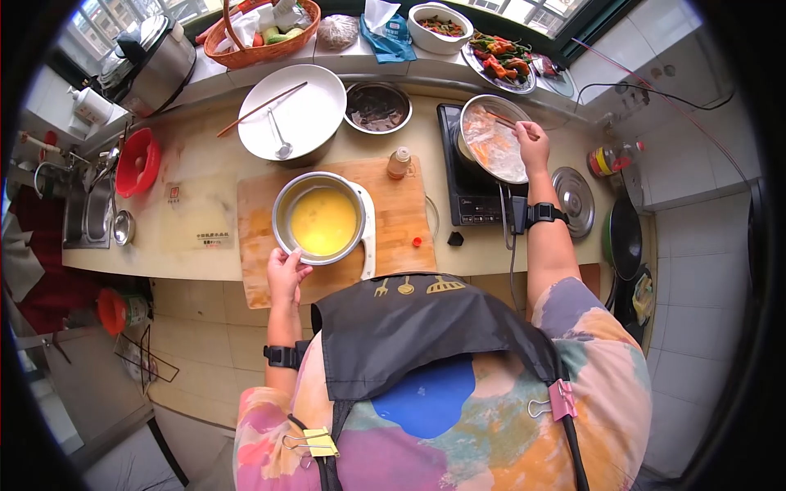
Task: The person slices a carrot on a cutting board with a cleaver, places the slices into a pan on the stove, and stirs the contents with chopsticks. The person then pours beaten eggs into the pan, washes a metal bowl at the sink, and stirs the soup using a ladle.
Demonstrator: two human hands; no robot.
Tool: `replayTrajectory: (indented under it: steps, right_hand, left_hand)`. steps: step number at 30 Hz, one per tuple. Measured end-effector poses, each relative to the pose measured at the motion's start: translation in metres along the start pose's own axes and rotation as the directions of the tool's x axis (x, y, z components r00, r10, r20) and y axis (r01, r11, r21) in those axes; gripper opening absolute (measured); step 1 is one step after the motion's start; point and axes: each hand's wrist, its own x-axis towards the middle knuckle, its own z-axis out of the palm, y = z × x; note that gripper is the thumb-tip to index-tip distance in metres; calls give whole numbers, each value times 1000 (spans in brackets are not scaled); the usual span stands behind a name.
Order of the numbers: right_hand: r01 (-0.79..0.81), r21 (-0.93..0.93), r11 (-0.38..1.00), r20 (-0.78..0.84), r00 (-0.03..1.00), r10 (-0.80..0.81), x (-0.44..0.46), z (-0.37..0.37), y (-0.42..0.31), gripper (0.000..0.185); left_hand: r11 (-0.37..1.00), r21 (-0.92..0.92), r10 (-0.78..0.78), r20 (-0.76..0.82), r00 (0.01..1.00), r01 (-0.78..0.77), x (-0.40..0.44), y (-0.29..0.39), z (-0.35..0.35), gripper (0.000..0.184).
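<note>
My left hand (289,274) grips the near rim of a metal bowl (283,195) of yellow liquid (323,222) that looks like beaten egg. The bowl is over a wooden cutting board (393,180), with a white curved handle (368,237) along its right side. Over at the stove, my right hand (533,146) is closed on chopsticks (501,120) that reach into a pot (470,155). Pale, cloudy contents with orange pieces fill the pot, which stands on a black induction cooker (475,210).
A large white bowl (315,106) holds a ladle and chopsticks. Beside it sits a metal bowl (399,127) of dark pieces. A small bottle (399,164) and red cap (417,241) are nearby. Right of the cooker are a lid (575,204) and a wok (625,237).
</note>
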Motion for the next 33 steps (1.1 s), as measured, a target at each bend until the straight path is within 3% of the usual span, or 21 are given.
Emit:
replayTrajectory:
  steps: [4,10,14,16,18,20,24,27,31,33]
  right_hand:
    - [72,-167,983,245,969,-29,-38,-7,-47,15]
    - [-23,-299,954,320,939,123,-68,-60,-93,13]
    - [-142,-253,957,269,940,211,-73,-73,-108,13]
    - [-220,-85,972,319,918,236,-76,-59,-115,13]
    - [-198,-38,980,329,923,199,-69,-37,-92,15]
    - [-174,97,980,294,946,138,-59,-13,-73,16]
    - [-146,174,974,160,980,118,-32,-1,-33,16]
    - [-163,197,967,-70,981,180,-23,-17,-27,14]
    - [-145,146,979,-183,968,170,-15,-63,-1,15]
    - [-125,8,992,-289,950,122,-12,-76,9,16]
  left_hand:
    - [1000,6,-1,-12,1000,1,2,2,-8,10]
    - [999,35,-11,0,1000,11,8,6,-19,11]
    - [998,57,-12,2,1000,12,12,9,-22,11]
    - [998,58,-14,7,1000,14,15,10,-22,11]
    - [998,56,-16,10,1000,15,15,10,-20,11]
    - [998,54,-14,11,1000,13,16,10,-18,11]
    - [999,51,-12,-4,1000,12,14,13,-14,10]
    - [999,48,-9,-8,1000,10,11,14,-13,10]
    - [1000,19,-13,-7,1000,13,4,7,-16,10]
    - [1000,16,-8,-11,1000,8,1,4,-18,10]
